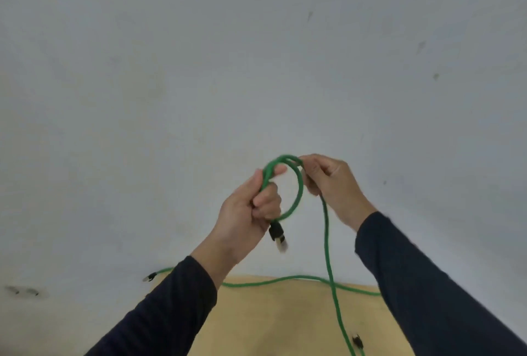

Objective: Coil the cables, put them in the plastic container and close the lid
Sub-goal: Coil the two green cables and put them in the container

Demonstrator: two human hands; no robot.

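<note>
- Left hand (251, 207): raised before a pale wall (199, 56), fist closed round the green cable (298, 193); thumb pressed over the strand at the top of the loop.
- Right hand (333, 184): fingers pinching the same cable at the loop's upper right.
- Green cable: one small loop held between both hands; black connector (277, 233) with clear tip hanging just below the left fist; free length dropping from the right hand to the tabletop (271, 321).
- Second green run (285, 280): lying across the tabletop's far edge, its plug (149, 278) past the left sleeve (171, 307).
- Small black connector (357, 341): on the tabletop beside the hanging length.
</note>
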